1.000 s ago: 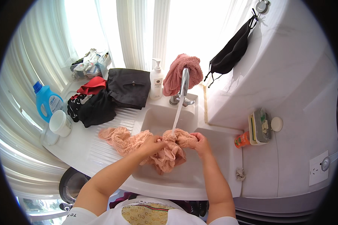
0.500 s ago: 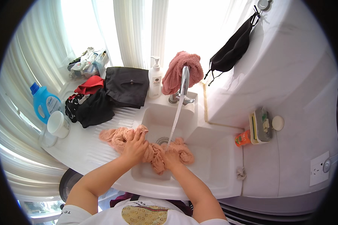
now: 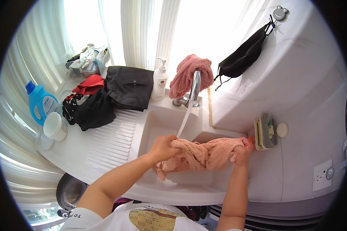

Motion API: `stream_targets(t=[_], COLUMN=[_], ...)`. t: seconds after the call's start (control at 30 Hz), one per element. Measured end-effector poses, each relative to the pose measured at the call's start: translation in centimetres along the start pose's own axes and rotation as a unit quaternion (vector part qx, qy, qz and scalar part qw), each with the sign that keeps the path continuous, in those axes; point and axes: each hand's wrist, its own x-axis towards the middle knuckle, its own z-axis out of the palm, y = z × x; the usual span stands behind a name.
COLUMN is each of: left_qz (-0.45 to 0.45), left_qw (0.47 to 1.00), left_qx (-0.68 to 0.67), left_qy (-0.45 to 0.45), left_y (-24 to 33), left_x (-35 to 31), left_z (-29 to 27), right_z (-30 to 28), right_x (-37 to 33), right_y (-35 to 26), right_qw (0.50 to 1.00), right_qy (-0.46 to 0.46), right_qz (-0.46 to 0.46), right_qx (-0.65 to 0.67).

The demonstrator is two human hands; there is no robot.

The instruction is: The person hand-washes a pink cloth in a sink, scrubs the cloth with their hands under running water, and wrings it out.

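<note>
A peach-coloured towel [image 3: 208, 153] is stretched between my two hands over the white sink [image 3: 150, 129]. My left hand [image 3: 165, 148] grips its left end, close to the water stream. At its right end my right hand [image 3: 243, 152] is closed round a bunched corner. The middle of the towel sags, and a loose tail hangs below my left hand. Water runs from the chrome faucet [image 3: 195, 86] and falls behind the left end of the towel. Draped behind the faucet is a darker pink cloth [image 3: 189, 75].
Left on the ridged drainboard [image 3: 113, 142] lie folded dark trousers [image 3: 129, 87], a black garment [image 3: 94, 112] and a red cloth [image 3: 89, 85]. Around them stand a pump bottle [image 3: 160, 81], a blue detergent bottle [image 3: 41, 102] and a white tub [image 3: 56, 127]. A sponge holder [image 3: 265, 131] hangs at right.
Both hands have lifted the towel from the basin and drainboard and moved right. My right hand went farthest, so the towel now spans between them.
</note>
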Motion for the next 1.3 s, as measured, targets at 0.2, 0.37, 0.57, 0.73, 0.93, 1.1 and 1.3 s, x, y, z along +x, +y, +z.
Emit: stream_targets(t=[0.2,0.37,0.57,0.73,0.93,1.1,1.3], left_qz=[-0.102,-0.187,-0.147,-0.121,-0.120,0.007,0.266], left_qw=[0.991,0.972,0.975,0.966,0.986,0.967,0.952], left_qx=[-0.009,-0.097,-0.162,-0.219,-0.111,-0.227,0.013], left_qy=[0.090,0.104,-0.032,-0.062,0.035,0.116,0.152], left_y=[-3.8,-3.4,-1.5,-0.7,-2.7,0.6,2.9], left_x=[0.4,0.0,0.0,0.1,1.3,0.5,0.5], left_z=[-3.7,-4.4,-3.6,-4.9,-5.0,-3.6,-6.4], right_z=[0.7,4.5,12.2,10.8,5.5,5.3,4.5], right_x=[-0.6,-0.8,-4.5,-4.4,-0.5,-0.4,-0.3], right_y=[3.8,11.5,16.7,14.9,7.9,0.4,-3.7], right_qw=[0.976,0.850,0.865,0.846,0.936,0.978,0.956], right_qy=[-0.119,-0.337,-0.391,-0.420,-0.251,-0.199,-0.230], right_qz=[0.179,0.118,-0.012,0.065,0.073,0.030,-0.048], right_qx=[0.018,-0.387,-0.314,-0.322,-0.236,-0.059,-0.177])
